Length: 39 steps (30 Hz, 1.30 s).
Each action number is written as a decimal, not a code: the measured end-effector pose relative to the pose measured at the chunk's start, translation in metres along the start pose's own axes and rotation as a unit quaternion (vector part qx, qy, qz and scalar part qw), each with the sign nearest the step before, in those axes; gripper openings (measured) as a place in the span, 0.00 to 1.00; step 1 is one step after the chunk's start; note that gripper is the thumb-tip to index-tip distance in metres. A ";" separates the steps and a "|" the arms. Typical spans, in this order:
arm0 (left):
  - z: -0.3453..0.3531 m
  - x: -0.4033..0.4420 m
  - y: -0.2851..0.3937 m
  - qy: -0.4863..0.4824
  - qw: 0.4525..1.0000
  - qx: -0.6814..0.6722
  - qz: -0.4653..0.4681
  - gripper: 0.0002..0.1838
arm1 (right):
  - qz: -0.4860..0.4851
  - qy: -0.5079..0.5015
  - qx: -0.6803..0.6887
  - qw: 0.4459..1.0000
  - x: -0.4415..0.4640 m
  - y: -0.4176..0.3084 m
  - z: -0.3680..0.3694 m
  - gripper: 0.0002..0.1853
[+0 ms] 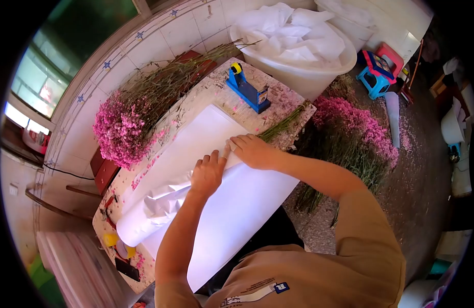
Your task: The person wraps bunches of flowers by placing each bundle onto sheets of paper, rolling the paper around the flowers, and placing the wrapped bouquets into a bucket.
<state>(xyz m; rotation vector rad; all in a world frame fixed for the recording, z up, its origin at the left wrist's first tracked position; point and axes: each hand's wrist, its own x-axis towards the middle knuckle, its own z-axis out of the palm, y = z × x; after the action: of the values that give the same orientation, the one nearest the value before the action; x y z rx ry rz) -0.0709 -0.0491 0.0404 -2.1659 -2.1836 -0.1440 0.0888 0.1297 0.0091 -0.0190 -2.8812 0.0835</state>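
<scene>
White wrapping paper (231,210) is lying on the table (219,84), apparently part-rolled around stems (284,124), with a flat stretch remaining unrolled; left hand (207,173) and right hand (253,151) are resting on it, close together, whether gripping I cannot tell.

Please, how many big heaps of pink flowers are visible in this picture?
2: one heap near the tiled wall, another heap right of the table. Stems protrude at the white paper's edge, so more flowers may be hidden inside.

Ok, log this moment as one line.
left hand: on white paper; right hand: on white paper; green stems: beside right hand
</scene>
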 end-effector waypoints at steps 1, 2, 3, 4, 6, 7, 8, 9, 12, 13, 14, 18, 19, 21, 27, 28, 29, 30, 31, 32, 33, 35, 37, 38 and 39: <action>0.002 -0.001 0.005 0.019 0.998 0.062 0.002 0.38 | -0.001 0.040 -0.030 0.999 -0.002 -0.003 0.004 0.27; 0.004 -0.004 0.011 0.037 0.992 0.124 0.003 0.36 | -0.002 0.080 -0.059 0.995 -0.004 -0.006 0.008 0.29; 0.008 -0.006 0.017 0.024 0.991 0.128 -0.011 0.36 | -0.002 0.081 -0.059 0.995 -0.007 -0.009 0.004 0.29; 0.011 -0.008 0.021 0.023 0.991 0.130 -0.013 0.36 | -0.002 0.074 -0.027 0.997 -0.011 -0.011 -0.006 0.33; 0.013 -0.011 0.029 0.097 0.993 0.069 -0.026 0.41 | -0.001 0.068 0.009 0.998 -0.011 -0.011 -0.015 0.37; 0.010 -0.013 0.037 0.060 0.996 0.035 -0.056 0.42 | 0.024 -0.007 0.062 0.998 -0.005 -0.005 -0.018 0.41; 0.011 -0.017 0.045 0.059 0.996 0.037 -0.055 0.42 | 0.048 -0.081 0.115 0.989 0.001 0.002 -0.022 0.46; 0.011 -0.021 0.053 0.067 0.995 0.045 -0.064 0.43 | 0.048 -0.077 0.114 0.989 0.010 0.009 -0.029 0.46; 0.013 -0.029 0.072 0.064 0.991 0.073 -0.092 0.45 | 0.028 -0.192 0.136 0.972 0.036 0.014 -0.049 0.43; 0.011 -0.030 0.076 0.076 0.990 0.061 -0.100 0.45 | 0.040 -0.248 0.115 0.961 0.042 0.007 -0.052 0.39; 0.009 -0.030 0.080 0.086 0.989 0.049 -0.106 0.46 | 0.053 -0.303 0.094 0.947 0.045 0.001 -0.054 0.35; -0.025 -0.003 0.082 -0.011 0.972 -0.080 -0.222 0.47 | 0.058 -0.323 0.102 0.939 0.034 0.004 -0.059 0.23; -0.020 0.011 0.077 -0.016 0.972 -0.057 -0.228 0.45 | 0.052 -0.326 0.101 0.938 0.030 0.003 -0.067 0.23; -0.034 0.048 0.066 -0.123 0.957 -0.131 -0.229 0.42 | 0.112 -0.370 0.118 0.915 0.025 0.006 -0.083 0.19; -0.035 0.138 0.043 -0.305 0.906 -0.263 -0.126 0.28 | 0.140 -0.179 0.288 0.930 -0.015 0.090 -0.087 0.25; -0.033 0.149 0.039 -0.320 0.904 -0.265 -0.098 0.25 | 0.182 -0.112 0.425 0.880 -0.010 0.099 -0.100 0.27; -0.029 0.157 0.035 -0.305 0.898 -0.307 -0.081 0.24 | 0.262 0.000 0.491 0.831 -0.006 0.107 -0.110 0.27; -0.030 0.166 0.033 -0.304 0.898 -0.308 -0.080 0.24 | 0.336 0.112 0.544 0.761 0.002 0.110 -0.132 0.28; -0.031 0.176 0.033 -0.318 0.892 -0.310 -0.083 0.23 | 0.336 0.112 0.543 0.762 0.012 0.131 -0.125 0.28; -0.031 0.183 0.033 -0.332 0.886 -0.311 -0.086 0.23 | 0.382 0.147 0.489 0.771 0.026 0.159 -0.107 0.26; -0.030 0.188 0.034 -0.330 0.885 -0.319 -0.082 0.22 | 0.425 0.182 0.432 0.774 0.033 0.180 -0.088 0.25; -0.028 0.192 0.036 -0.340 0.880 -0.322 -0.078 0.22 | 0.418 0.176 0.453 0.768 0.044 0.197 -0.055 0.24; -0.033 0.197 0.037 -0.352 0.874 -0.326 -0.077 0.22 | 0.435 0.122 0.472 0.757 0.058 0.201 -0.054 0.21; -0.034 0.198 0.036 -0.361 0.872 -0.318 -0.083 0.22 | 0.437 0.122 0.475 0.754 0.055 0.200 -0.052 0.21; -0.037 0.197 0.036 -0.370 0.870 -0.314 -0.090 0.22 | 0.415 0.154 0.496 0.747 0.050 0.176 -0.082 0.18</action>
<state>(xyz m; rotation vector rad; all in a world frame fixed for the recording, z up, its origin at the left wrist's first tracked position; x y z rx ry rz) -0.0378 0.1430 0.0997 -2.6512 -3.1241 -0.0296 0.0630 0.3111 0.0907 -0.9754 -1.9254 1.5481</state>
